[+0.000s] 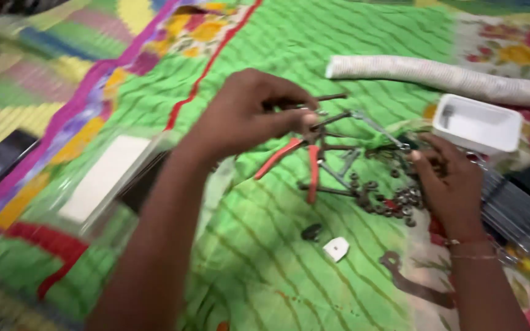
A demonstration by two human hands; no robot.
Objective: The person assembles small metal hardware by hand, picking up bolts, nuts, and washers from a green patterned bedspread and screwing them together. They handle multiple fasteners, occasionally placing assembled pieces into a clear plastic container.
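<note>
My left hand [249,113] is raised over a green patterned cloth [265,257] and pinches the end of a thin metal rod assembly [338,116] between thumb and fingers. My right hand [446,178] rests lower at the right, fingertips in a heap of small dark nuts and washers [394,199]; whether it grips one is blurred. Red-handled pliers [305,159] lie on the cloth just under the left hand, among several loose rods.
A white open box [480,125] sits behind the right hand, with a long pale rolled tube [437,76] beyond it. A small white piece [337,248] and a dark lump [311,232] lie nearer me. A flat white packet [102,178] lies left.
</note>
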